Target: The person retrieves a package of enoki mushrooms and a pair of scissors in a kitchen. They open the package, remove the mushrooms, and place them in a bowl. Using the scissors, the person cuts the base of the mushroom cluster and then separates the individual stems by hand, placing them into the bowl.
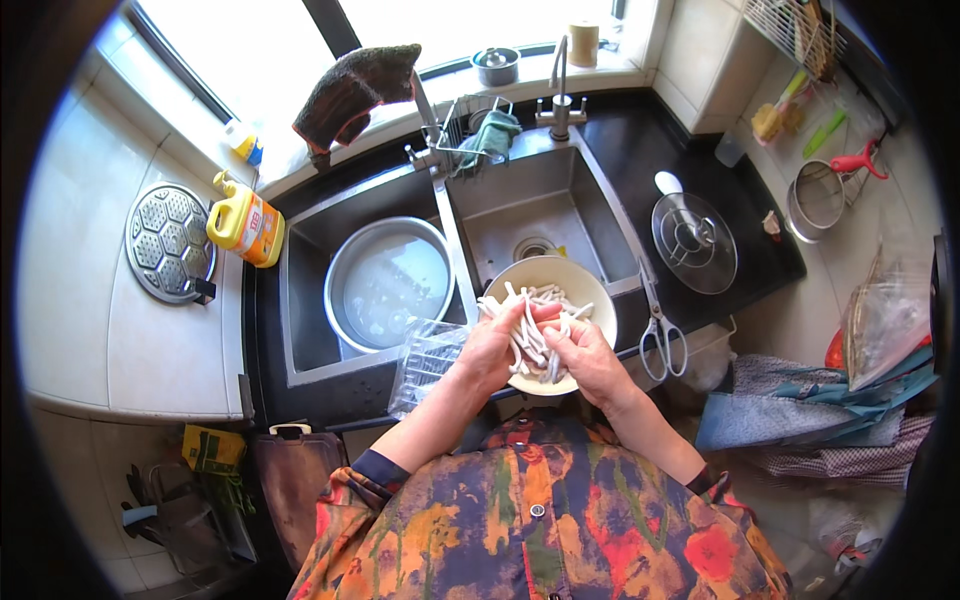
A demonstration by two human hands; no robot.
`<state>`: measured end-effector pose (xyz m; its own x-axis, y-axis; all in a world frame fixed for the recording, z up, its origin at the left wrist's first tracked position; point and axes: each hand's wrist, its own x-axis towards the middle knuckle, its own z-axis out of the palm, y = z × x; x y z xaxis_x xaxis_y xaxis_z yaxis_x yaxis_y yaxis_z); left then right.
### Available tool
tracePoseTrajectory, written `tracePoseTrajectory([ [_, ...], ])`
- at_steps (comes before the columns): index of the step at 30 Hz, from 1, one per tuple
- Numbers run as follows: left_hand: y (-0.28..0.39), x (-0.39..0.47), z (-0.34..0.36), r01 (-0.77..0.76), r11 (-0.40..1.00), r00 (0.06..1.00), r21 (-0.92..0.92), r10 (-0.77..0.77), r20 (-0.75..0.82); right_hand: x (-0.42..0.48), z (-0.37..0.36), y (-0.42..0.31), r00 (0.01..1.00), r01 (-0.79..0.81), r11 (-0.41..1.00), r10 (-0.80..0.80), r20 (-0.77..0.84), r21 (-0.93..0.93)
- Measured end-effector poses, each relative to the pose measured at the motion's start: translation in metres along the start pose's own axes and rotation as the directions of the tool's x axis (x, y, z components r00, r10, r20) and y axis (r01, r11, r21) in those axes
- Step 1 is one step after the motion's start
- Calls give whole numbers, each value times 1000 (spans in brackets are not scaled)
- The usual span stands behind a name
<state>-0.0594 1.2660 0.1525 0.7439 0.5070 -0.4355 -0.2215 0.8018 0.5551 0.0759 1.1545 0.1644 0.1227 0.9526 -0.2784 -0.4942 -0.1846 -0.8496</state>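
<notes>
Over a cream-coloured bowl [600, 300] at the front of the right sink basin, both hands are on thin white-stemmed mushrooms [531, 337]. My left hand [491, 341] cups a loose bunch of them. The fingers of my right hand [585, 352] close on some stems beside it. More mushrooms lie in the bowl beneath. A large round metal pan [390, 281] with cloudy water stands in the left basin. Clear plastic packaging [427, 360] lies on the counter edge by my left forearm.
Kitchen scissors [660, 337] lie right of the bowl, near a glass lid [694, 244]. A yellow detergent jug [247, 225] stands left of the sink. Behind the basins are a tap [561, 112] and a wire rack with a green cloth [491, 136]. A dark cloth [356, 94] hangs above.
</notes>
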Motion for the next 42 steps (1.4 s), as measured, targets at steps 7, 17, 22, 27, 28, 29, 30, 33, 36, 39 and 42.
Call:
tracePoseTrajectory([
  [7,4,6,-1,-87,993,988,81,96,-117,2,-24,-27,967,130,955,-181,-179,-268],
  [17,12,-11,35,44,922,992,385,-85,90,14,-21,-35,983,114,978,-137,-125,-173],
  [22,18,-15,35,-8,925,998,380,-14,56,4,-29,-38,991,54,979,-76,-106,-195],
  [27,21,-14,15,43,854,994,518,-89,65,-5,-38,-40,998,49,971,-60,-37,-235],
  [28,25,-15,12,56,844,993,533,-101,56,-7,-41,-43,999,31,968,-40,-31,-249],
  [29,28,-16,8,69,835,993,546,-113,46,-13,-46,-50,999,-9,967,0,-37,-255],
  [30,33,-19,4,77,846,992,528,-119,45,-16,-50,-53,999,-25,968,13,-49,-251],
  [33,36,-21,7,117,876,990,467,-141,17,-19,-54,-56,996,-26,976,6,-90,-217],
  [36,29,-21,11,131,871,982,474,-178,55,-13,-36,-48,996,-31,983,15,-91,-179],
  [39,20,-23,20,121,849,976,514,-196,96,-9,-31,-39,999,-37,994,38,15,-99],
  [42,17,-24,25,90,831,982,549,-165,89,-12,-29,-41,999,-43,991,46,22,-123],
])
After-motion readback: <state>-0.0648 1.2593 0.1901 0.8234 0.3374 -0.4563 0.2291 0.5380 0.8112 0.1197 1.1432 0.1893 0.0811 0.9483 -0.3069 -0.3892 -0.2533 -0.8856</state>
